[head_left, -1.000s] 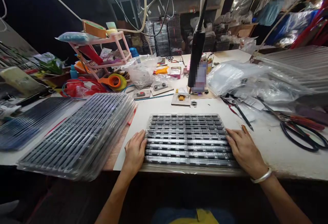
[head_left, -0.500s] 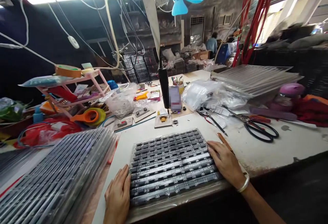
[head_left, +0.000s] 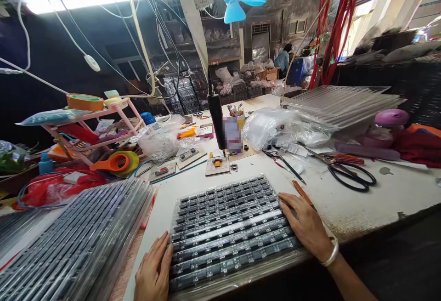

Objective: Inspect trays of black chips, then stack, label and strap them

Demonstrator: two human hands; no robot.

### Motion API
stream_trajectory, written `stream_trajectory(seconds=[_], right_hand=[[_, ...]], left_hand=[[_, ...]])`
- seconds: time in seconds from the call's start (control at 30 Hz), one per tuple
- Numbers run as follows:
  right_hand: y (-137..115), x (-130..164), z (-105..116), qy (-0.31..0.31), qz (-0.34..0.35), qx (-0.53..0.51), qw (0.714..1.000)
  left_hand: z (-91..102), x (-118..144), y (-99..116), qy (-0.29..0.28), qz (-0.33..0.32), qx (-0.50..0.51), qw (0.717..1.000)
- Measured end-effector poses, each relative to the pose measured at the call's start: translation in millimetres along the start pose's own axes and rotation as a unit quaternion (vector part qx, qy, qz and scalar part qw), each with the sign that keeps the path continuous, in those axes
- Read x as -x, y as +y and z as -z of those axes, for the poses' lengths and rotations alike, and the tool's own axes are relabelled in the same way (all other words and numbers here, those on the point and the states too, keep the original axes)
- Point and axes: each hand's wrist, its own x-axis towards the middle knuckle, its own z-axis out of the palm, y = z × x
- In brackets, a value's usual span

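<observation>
**Two hands flank a tray of component strips**

Two stacks sit on the white workbench (head_left: 347, 202): clear trays (head_left: 72, 241) at far left, well apart from the hands. The left hand (head_left: 153, 273) lies flat, fingers loosely extended, against the left edge of the component tray (head_left: 229, 227) (dark strips in rows, near the bench's front edge). The right hand (head_left: 305, 225) rests open-fingered on its right edge. Black-handled scissors (head_left: 354, 174) lie farther right.

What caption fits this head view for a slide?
Left hand and right hand rest flat on opposite edges of a tray of dark component strips on a cluttered white workbench.
</observation>
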Motion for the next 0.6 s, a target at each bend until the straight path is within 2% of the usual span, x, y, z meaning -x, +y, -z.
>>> stream_trajectory(seconds=[0.6], right_hand=[[1.9,0.7,-0.6,0.004,0.006,0.004,1.0]], left_hand=[[1.4,1.7,5.4,0.008,0.004,0.003,1.0]])
